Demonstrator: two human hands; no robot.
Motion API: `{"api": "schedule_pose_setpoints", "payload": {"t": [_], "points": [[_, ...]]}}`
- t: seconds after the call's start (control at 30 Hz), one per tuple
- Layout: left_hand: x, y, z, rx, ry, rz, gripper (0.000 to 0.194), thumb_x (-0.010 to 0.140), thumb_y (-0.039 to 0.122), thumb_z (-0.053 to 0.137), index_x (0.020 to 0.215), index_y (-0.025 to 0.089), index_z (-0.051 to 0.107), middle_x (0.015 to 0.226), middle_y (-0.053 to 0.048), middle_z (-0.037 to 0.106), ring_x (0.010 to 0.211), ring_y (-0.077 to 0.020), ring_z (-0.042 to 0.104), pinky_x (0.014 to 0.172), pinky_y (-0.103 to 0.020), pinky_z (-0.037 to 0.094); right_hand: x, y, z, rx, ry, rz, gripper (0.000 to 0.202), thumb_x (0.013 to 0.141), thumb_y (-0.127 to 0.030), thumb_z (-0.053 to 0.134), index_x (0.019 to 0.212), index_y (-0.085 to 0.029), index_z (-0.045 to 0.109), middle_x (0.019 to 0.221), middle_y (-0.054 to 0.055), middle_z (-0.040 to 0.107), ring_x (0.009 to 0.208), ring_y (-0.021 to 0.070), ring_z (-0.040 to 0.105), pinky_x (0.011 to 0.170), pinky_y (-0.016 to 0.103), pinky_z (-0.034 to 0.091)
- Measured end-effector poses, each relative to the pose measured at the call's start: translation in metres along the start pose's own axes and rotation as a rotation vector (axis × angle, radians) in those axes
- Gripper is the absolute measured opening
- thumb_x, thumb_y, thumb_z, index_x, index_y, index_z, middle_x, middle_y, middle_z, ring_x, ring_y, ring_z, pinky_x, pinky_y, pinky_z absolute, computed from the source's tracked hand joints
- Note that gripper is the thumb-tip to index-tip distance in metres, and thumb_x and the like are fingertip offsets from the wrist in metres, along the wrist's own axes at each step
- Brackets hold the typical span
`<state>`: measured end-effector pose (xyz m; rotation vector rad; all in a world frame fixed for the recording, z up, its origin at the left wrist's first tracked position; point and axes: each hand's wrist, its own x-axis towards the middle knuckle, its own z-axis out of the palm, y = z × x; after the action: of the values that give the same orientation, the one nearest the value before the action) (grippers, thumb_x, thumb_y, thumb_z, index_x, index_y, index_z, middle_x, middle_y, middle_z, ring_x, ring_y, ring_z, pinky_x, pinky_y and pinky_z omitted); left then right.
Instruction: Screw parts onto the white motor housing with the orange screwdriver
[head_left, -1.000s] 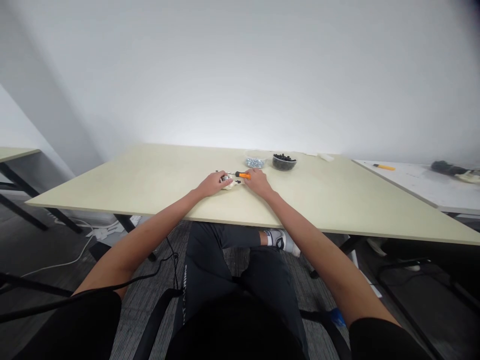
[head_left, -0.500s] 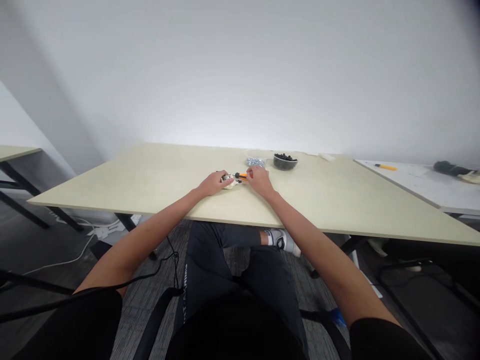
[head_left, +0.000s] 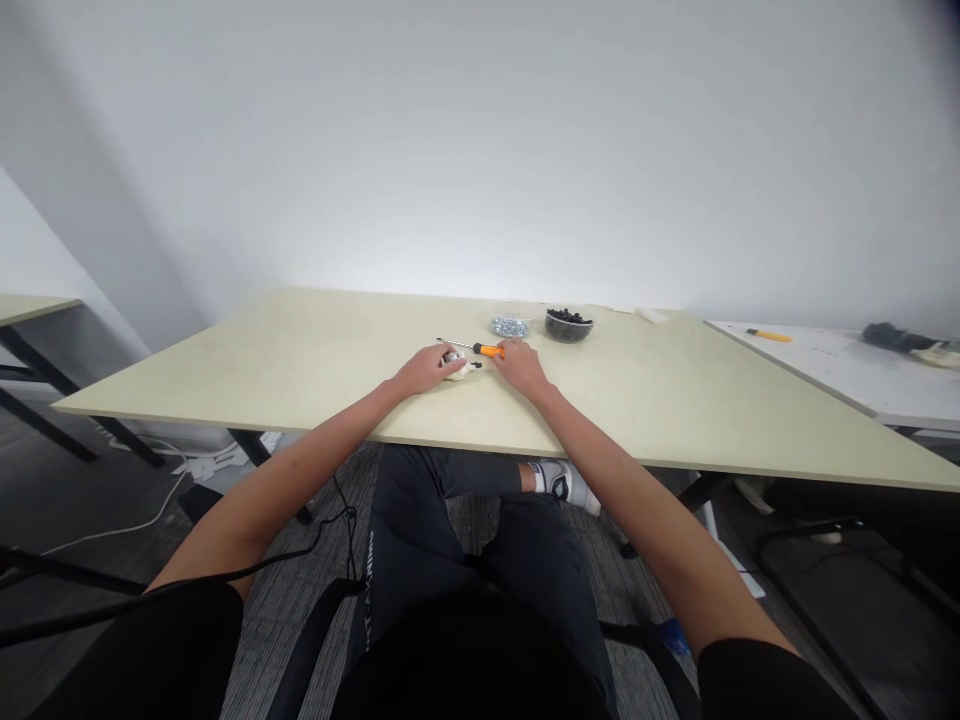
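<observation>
My left hand (head_left: 425,369) is closed around a small whitish part (head_left: 458,370), resting on the table (head_left: 360,350); the fingers cover much of it. A small black piece (head_left: 477,365) shows at the part's right end. To the right, my right hand (head_left: 520,365) grips the orange handle of a screwdriver (head_left: 489,350). Its thin metal shaft points left, passing just behind the whitish part, with the tip beyond my left fingers. I cannot tell whether the shaft touches the part.
Behind my hands stand a clear tub of small silvery pieces (head_left: 509,326) and a clear bowl of black pieces (head_left: 568,326). At the right, a white table (head_left: 825,370) bears an orange-handled tool (head_left: 769,335) and a dark object (head_left: 896,337). A wall rises behind the table.
The screwdriver's shaft now shows in full, its tip out past my left fingers, behind the whitish part. My right hand has shifted slightly on the handle. My left hand has barely moved.
</observation>
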<state>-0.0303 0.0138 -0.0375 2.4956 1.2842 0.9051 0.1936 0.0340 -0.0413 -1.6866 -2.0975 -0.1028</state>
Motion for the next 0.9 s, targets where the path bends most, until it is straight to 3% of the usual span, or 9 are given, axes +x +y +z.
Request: {"api": "schedule_pose_setpoints", "payload": {"t": [0.47, 0.73, 0.9], "points": [[0.000, 0.001, 0.000, -0.022, -0.010, -0.021, 0.052, 0.089, 0.063, 0.038, 0.103, 0.018, 0.061, 0.100, -0.008, 0.067, 0.087, -0.0227, 0.060, 0.079, -0.035, 0.044, -0.001, 0.005, 0.006, 0.024, -0.065, 0.064, 0.044, 0.090, -0.028, 0.045, 0.131, -0.014, 0.049, 0.122, 0.018, 0.054, 0.103, 0.0272, 0.055, 0.087, 0.037, 0.043], [-0.001, 0.000, 0.000, -0.023, 0.000, -0.010, 0.050, 0.090, 0.061, 0.039, 0.103, 0.018, 0.060, 0.102, -0.008, 0.067, 0.089, -0.0229, 0.060, 0.079, -0.035, 0.044, 0.001, 0.003, 0.002, 0.095, 0.096, 0.011, 0.043, 0.090, -0.022, 0.038, 0.129, -0.010, 0.052, 0.126, 0.016, 0.053, 0.116, 0.0245, 0.048, 0.100, 0.035, 0.038], [0.000, 0.000, 0.001, -0.017, 0.002, -0.004, 0.049, 0.090, 0.061, 0.039, 0.103, 0.018, 0.059, 0.101, -0.008, 0.067, 0.089, -0.0227, 0.060, 0.080, -0.036, 0.044, 0.000, -0.002, -0.004, 0.111, 0.147, -0.045, 0.037, 0.090, -0.019, 0.036, 0.120, -0.011, 0.057, 0.122, 0.014, 0.056, 0.114, 0.0221, 0.049, 0.100, 0.033, 0.037]]}}
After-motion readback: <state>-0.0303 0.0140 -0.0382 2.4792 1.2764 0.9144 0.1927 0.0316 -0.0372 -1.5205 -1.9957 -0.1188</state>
